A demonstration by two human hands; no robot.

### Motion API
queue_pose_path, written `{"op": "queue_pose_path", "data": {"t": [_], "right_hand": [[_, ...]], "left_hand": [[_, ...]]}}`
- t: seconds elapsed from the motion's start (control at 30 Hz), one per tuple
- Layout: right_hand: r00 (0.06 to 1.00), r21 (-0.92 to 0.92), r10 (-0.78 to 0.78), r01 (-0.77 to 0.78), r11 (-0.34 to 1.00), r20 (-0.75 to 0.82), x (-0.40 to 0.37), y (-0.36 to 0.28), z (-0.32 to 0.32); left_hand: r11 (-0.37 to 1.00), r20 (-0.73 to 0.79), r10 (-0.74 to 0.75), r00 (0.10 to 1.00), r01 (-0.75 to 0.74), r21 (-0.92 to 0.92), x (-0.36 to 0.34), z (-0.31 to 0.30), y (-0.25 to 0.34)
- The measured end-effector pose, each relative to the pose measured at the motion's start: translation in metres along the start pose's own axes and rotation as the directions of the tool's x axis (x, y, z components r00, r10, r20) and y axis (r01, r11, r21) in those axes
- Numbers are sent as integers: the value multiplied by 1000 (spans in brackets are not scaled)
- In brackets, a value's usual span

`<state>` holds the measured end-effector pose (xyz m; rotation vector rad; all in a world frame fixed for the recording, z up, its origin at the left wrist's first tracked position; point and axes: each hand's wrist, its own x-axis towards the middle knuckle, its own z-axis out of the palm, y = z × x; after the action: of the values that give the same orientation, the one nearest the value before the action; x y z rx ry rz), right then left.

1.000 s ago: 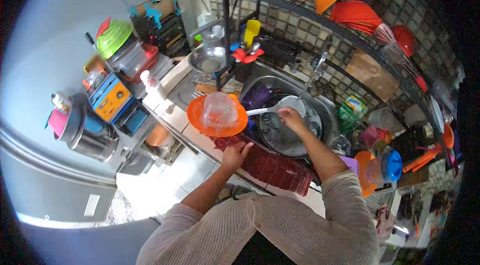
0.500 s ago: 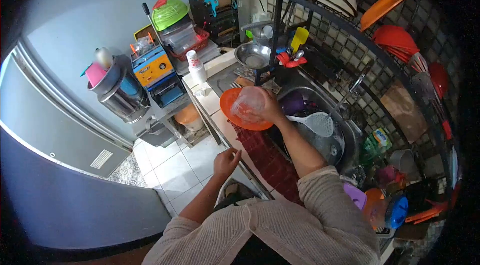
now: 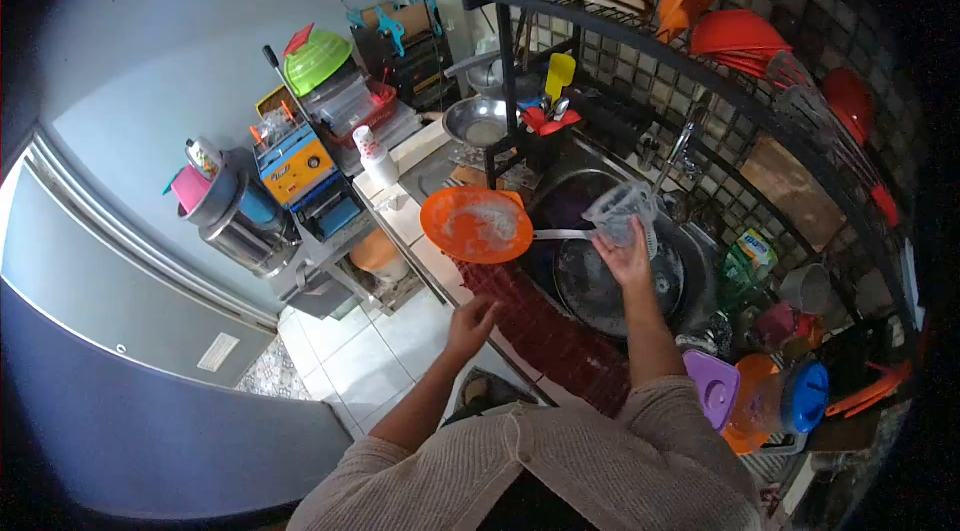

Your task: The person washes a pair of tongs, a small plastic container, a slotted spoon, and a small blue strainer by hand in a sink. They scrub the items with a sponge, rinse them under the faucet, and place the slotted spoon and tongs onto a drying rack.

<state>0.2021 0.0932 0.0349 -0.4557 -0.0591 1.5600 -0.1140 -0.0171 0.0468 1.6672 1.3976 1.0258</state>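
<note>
My right hand (image 3: 626,256) grips a clear, thin plastic container (image 3: 618,203) above the sink (image 3: 708,276). Below it, a white slotted skimmer (image 3: 562,234) is partly covered by the container and my hand. A round dark pan (image 3: 625,303) with wet, whitish patches lies in the basin. To the left, an orange plate (image 3: 505,249) smeared with white residue rests at the counter's end of the sink. My left hand (image 3: 472,327) hangs near the counter's front edge, fingers loosely bent and apart, holding nothing. Beside it a dark red cloth (image 3: 535,321) is spread along the counter.
A black dish rack (image 3: 640,16) with bowls overhangs the sink, near the faucet (image 3: 682,146). Stacked cups (image 3: 375,163) and a metal bowl (image 3: 476,121) stand at the back. A green soap bottle (image 3: 742,266), purple lid (image 3: 712,386) and blue-lidded jar (image 3: 798,401) crowd the right.
My right hand has carried the clear plastic container rightward from over the orange plate to above the sink, uncovering the plate. My left hand has shifted slightly right, its fingers less curled.
</note>
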Motion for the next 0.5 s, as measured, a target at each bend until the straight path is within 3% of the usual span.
{"op": "queue_pose_path", "data": {"t": [0.03,0.07,0.17,0.23,0.27,0.3,0.33,0.4,0.43,0.47,0.5], "right_hand": [[990,-44,-122,119,992,-75,-1,-9,-9],[988,-34,-136,134,990,-71,-1,-19,-20],[994,88,-107,107,990,-8,-3,-42,-38],[996,162,-20,6,987,84,-16,-49,-36],[996,174,-35,21,985,79,-22,-51,-34],[998,207,-65,67,976,-15,-28,-53,-29],[990,237,-90,113,965,-107,-30,-54,-25],[985,209,-118,142,967,-126,-30,-55,-20],[981,172,-132,157,973,-145,-28,-56,-22],[996,142,-71,64,988,48,-18,-59,-34],[996,146,-75,66,987,52,-8,-59,-43]], "left_hand": [[999,53,20,998,-17,-49,0,7,4],[996,92,23,995,-15,-88,0,15,7],[988,214,72,974,-41,-146,15,39,26],[984,297,106,949,-58,-168,28,62,38],[960,275,80,958,0,-279,38,77,41],[920,254,51,966,54,-388,50,92,43],[922,265,60,962,48,-384,64,104,43],[876,414,9,910,192,-442,91,126,45],[881,420,16,907,186,-435,102,136,50],[717,506,-118,854,425,-552,111,146,54],[482,604,-219,766,624,-616,120,153,58]]}}
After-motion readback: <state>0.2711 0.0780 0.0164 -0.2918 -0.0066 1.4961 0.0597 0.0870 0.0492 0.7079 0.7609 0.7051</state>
